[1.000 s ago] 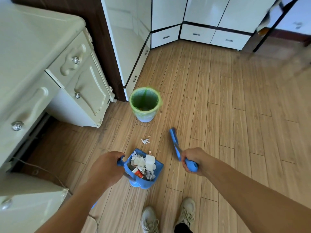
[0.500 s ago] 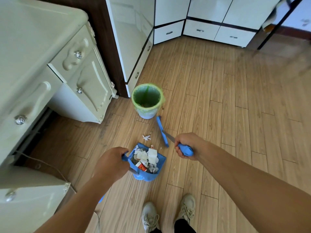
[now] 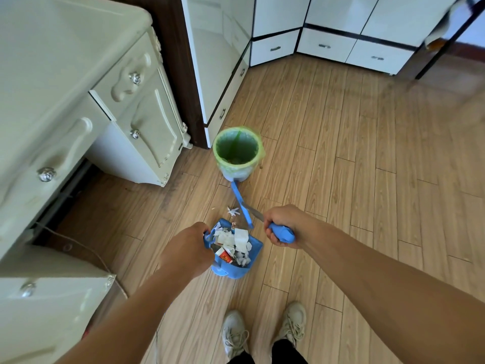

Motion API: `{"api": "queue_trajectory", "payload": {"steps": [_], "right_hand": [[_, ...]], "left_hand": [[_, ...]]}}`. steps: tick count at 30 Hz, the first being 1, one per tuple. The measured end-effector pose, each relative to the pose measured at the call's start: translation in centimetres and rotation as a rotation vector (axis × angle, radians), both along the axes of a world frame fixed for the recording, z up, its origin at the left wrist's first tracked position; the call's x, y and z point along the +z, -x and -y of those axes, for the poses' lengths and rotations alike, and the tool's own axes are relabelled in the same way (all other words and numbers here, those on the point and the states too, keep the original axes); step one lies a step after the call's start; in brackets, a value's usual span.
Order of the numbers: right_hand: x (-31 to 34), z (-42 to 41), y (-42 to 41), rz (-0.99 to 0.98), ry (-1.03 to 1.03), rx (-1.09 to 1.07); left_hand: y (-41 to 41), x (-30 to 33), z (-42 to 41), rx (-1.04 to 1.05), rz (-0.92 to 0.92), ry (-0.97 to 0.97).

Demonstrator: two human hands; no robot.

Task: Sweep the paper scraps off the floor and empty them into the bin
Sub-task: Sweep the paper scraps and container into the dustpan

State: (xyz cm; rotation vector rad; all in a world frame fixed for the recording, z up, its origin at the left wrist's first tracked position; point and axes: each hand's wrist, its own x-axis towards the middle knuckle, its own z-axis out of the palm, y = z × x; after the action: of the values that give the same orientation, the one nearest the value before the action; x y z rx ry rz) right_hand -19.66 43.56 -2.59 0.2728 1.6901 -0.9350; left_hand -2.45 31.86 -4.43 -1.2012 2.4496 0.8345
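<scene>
Head camera frame is filled at the near edge by two pale sneakers (image 3: 262,334), with the legs above them cut off by the bottom border. Just beyond, a blue dustpan (image 3: 237,261) is held by the left hand (image 3: 187,249), whose fingers are curled round its handle; most of that handle is hidden under the hand. Inside the pan, white paper scraps (image 3: 235,241) are piled, together with a red-and-white printed piece (image 3: 225,256) whose lettering cannot be read. The right hand (image 3: 284,223) is wrapped round the blue grip of a small brush (image 3: 242,203), and its fingertips are concealed beneath the grip. The brush head is seen edge-on, so its bristles are hard to make out. One white scrap (image 3: 233,212) is left on the wooden floor (image 3: 341,166) between the pan's lip and the brush. Farther on, a bin (image 3: 237,156) lined with a green bag is stood close to a cabinet corner, with the brush tip near its base. Wide open floor is offered to the right; on the left, room is narrowed by a cream desk (image 3: 65,88). White cabinets (image 3: 328,35) at the back are cropped by the top border.
</scene>
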Motion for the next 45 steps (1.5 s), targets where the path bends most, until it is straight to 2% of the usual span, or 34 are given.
{"api": "queue_trajectory", "payload": {"steps": [7,13,16,19,27,35,40,45], "right_hand": [[-1.9,-0.4,-1.7,-0.138,-0.151,0.306],[0.1,0.2,-1.5,-0.209,-0.137,0.483],[-0.4,0.9,-1.7,-0.296,-0.182,0.683],[-2.0,1.4,-1.7,-0.324,-0.215,0.769],[-3.5,0.1,-3.2,-0.291,-0.294,0.794],[-0.6,-1.8,-5.0,-0.256,-0.304,0.886],[3.3,-3.9,-4.8,-0.222,-0.210,0.721],[3.1,-5.3,-4.6,-0.318,-0.202,0.726]], "left_hand": [[0.2,-0.4,-0.4,-0.009,0.038,0.009],[-0.4,-0.4,0.0,-0.010,0.047,0.021],[-0.8,-0.3,0.1,-0.012,0.028,0.030],[-1.4,-0.4,0.3,-0.012,0.018,0.035],[-2.1,-0.3,0.9,-0.001,0.049,0.071],[-2.4,0.7,-0.9,-0.019,0.072,0.086],[-2.8,0.9,-1.9,-0.014,0.057,0.102],[-3.3,0.7,-2.8,0.009,0.038,0.075]]}}
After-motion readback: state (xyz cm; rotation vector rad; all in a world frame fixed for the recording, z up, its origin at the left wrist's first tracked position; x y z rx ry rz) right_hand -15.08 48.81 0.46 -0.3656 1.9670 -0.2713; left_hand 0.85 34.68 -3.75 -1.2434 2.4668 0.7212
